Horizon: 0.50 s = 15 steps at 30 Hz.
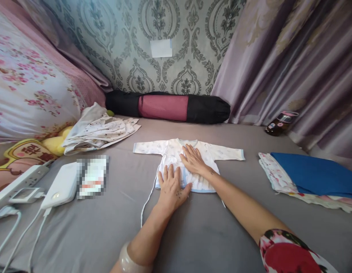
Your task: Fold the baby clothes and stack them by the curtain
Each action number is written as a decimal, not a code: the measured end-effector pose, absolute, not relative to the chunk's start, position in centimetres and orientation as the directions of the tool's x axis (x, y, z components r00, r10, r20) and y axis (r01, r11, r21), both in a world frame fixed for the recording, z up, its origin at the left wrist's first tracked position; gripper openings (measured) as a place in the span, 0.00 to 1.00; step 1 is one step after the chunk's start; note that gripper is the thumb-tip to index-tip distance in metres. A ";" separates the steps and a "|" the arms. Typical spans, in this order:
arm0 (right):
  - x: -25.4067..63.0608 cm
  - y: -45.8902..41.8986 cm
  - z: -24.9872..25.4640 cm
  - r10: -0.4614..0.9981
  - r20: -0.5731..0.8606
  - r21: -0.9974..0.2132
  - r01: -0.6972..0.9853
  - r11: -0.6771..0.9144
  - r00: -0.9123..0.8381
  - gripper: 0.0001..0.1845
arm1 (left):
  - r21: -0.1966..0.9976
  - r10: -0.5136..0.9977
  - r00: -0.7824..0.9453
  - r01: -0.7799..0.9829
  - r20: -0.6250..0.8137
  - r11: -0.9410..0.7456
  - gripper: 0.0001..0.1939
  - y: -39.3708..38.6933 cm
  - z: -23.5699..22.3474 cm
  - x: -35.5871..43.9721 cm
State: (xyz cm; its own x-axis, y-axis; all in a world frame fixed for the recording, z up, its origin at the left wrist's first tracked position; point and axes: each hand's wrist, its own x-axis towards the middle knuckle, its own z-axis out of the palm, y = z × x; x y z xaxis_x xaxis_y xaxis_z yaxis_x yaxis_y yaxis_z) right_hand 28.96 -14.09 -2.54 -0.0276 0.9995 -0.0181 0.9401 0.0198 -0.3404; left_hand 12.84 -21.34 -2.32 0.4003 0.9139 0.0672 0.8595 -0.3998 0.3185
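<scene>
Head view: a small white long-sleeved cotton baby shirt with pale prints and light-blue edging [197,182] lies in the middle of a smooth grey bed sheet [107,227], neck opening away from the wearer. The left hand [172,189] rests palm down on its lower front, the right hand [193,161] on its upper front; the fingers of both are extended, slightly spread, and grip nothing. The laying-out appears largely complete: both sleeves reach straight outwards and the body is nearly flat. The sleeves are unfolded, and a thin white cord [149,193] trails loose at the left side, so folding or tying, if wanted, remains undone. Of writing, a brown plush patch [29,149] bears dark characters, tilted and not securely readable; the print on a pixelated white-and-green packet [93,177] is obscured; round stickers on a dark bottle with a pink-rimmed lid [280,123] are too small to decipher. No brand is legible.
</scene>
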 end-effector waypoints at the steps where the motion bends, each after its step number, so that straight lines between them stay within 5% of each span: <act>1: 29.3 -14.2 -2.3 0.998 -0.036 -0.375 0.927 0.027 -0.044 0.36 | 0.323 0.912 0.398 0.855 0.094 -0.406 0.36 -21.4 -2.3 12.8; 4: 30.5 -15.2 -2.0 0.999 -0.024 -0.410 0.912 0.016 -0.028 0.36 | 0.326 0.888 0.417 0.826 0.196 -0.460 0.33 -21.7 -1.8 12.8; 8: 31.9 -17.1 -2.9 0.996 0.059 -0.252 0.967 -0.044 0.061 0.35 | 0.301 0.828 0.497 0.773 0.262 -0.559 0.28 -22.0 -1.4 12.8; 15: 32.6 -15.5 -3.9 0.998 0.002 -0.154 0.986 -0.062 0.063 0.36 | 0.308 0.799 0.593 0.746 0.095 -0.590 0.25 -22.1 -2.5 13.0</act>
State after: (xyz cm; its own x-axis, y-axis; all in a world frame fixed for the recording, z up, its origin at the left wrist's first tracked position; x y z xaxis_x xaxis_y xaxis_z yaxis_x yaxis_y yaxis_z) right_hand 32.62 -15.50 -3.89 0.0634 0.9980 0.0024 0.9860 -0.0623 -0.1544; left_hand 13.05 -22.10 -2.55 0.5933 0.7994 0.0945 0.7461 -0.5902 0.3083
